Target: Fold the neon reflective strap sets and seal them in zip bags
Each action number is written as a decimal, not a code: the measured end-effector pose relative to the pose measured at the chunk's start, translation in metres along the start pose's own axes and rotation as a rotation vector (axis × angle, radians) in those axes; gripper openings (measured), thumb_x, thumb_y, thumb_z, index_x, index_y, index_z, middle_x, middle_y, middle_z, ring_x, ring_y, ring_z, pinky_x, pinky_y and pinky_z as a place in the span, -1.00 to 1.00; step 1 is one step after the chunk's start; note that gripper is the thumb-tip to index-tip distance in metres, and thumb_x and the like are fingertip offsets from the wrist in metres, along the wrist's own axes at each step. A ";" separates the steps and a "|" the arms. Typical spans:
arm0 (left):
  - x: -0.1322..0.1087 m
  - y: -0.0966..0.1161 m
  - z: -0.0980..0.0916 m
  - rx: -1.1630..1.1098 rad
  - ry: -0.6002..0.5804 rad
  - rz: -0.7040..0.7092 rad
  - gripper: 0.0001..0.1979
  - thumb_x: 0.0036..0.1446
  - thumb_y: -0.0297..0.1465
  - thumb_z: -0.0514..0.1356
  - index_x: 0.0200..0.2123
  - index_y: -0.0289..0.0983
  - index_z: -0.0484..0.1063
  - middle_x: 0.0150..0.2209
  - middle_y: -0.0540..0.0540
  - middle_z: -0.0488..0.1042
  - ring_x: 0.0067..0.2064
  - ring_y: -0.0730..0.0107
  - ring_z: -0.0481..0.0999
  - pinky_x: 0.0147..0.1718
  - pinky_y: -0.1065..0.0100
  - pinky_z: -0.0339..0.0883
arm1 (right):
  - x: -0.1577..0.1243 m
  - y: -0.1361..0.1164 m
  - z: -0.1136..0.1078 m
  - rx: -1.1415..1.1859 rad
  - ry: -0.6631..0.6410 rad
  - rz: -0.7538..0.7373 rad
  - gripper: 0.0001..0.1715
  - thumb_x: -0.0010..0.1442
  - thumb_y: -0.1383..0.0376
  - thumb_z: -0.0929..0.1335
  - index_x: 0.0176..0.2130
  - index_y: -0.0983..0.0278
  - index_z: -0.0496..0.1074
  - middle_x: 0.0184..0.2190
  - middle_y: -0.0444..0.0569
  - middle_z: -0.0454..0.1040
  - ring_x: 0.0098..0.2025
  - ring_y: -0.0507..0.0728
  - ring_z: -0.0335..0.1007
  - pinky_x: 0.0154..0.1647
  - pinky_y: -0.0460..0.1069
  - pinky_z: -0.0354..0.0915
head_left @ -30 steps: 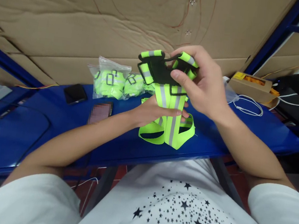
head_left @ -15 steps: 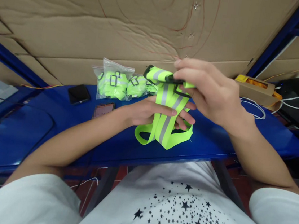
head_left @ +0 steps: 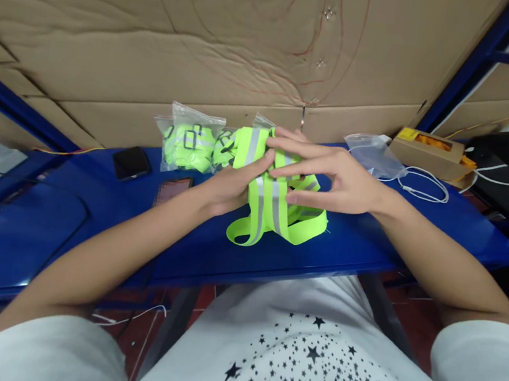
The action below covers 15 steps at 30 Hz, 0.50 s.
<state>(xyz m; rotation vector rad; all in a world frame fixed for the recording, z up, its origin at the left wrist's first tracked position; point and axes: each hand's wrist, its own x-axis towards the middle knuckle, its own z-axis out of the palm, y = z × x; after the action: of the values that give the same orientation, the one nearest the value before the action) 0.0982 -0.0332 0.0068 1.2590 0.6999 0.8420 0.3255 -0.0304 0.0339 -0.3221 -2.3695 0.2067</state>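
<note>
A neon yellow-green reflective vest (head_left: 275,208) made of straps with silver stripes is bunched between my hands above the blue table. My left hand (head_left: 231,189) grips it from the left, thumb over the front of the folded straps and the other fingers hidden behind. Fingers spread and nearly straight, my right hand (head_left: 335,175) lies against the upper right of the fold. A loop of strap hangs below on either side. Just behind, clear zip bags (head_left: 189,145) hold more folded yellow-green straps with black buckles.
A black phone (head_left: 131,163) lies at the left of the blue table (head_left: 209,253), with a flat dark-edged object (head_left: 174,192) nearer me. To the right are a clear plastic bag (head_left: 377,156), a white cable (head_left: 426,190) and an open cardboard box (head_left: 428,153). Cardboard (head_left: 208,36) stands behind.
My right hand has come down from the raised top end of the vest and spread its fingers over the straps. The upper part is now folded down, and the clear bag at right shows.
</note>
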 end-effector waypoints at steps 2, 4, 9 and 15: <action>-0.007 -0.003 0.001 0.012 0.054 -0.008 -0.49 0.15 -0.03 0.41 0.07 -0.16 0.54 -0.07 -0.14 0.70 -0.13 0.03 0.73 -0.18 0.14 0.66 | 0.002 -0.001 0.002 0.153 0.129 0.153 -0.52 0.32 0.07 0.45 0.18 0.10 0.52 0.31 0.01 0.45 0.43 0.24 0.28 0.42 0.26 0.28; -0.014 -0.005 0.002 0.027 0.016 -0.020 -0.49 0.12 -0.05 0.44 0.05 -0.18 0.56 -0.06 -0.15 0.70 -0.18 0.03 0.74 -0.22 0.12 0.67 | 0.005 -0.001 0.006 0.267 0.202 0.264 -0.45 0.26 -0.01 0.48 0.15 0.14 0.52 0.20 0.05 0.53 0.32 0.22 0.41 0.31 0.18 0.41; -0.024 -0.006 0.007 -0.017 -0.088 -0.053 -0.42 0.08 -0.06 0.46 0.11 -0.16 0.55 0.01 -0.17 0.68 -0.03 -0.11 0.71 -0.11 0.03 0.66 | 0.007 -0.004 0.019 0.502 -0.039 0.366 -0.56 0.25 -0.08 0.47 -0.12 0.22 0.58 -0.37 -0.12 0.59 -0.33 0.09 0.59 -0.29 -0.03 0.54; -0.033 0.001 0.022 -0.072 -0.174 0.005 -0.52 0.13 -0.20 0.45 0.10 -0.18 0.57 0.02 -0.17 0.68 0.15 -0.18 0.61 0.10 -0.02 0.56 | 0.017 -0.037 0.009 0.095 0.217 0.327 -0.51 0.33 -0.05 0.40 0.11 0.13 0.53 -0.10 -0.08 0.64 -0.16 0.15 0.63 -0.15 0.00 0.56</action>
<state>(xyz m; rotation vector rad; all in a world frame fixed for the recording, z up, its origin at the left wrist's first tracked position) 0.0993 -0.0722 0.0113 1.2526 0.5226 0.7455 0.3010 -0.0610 0.0476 -0.6525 -2.0758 0.4140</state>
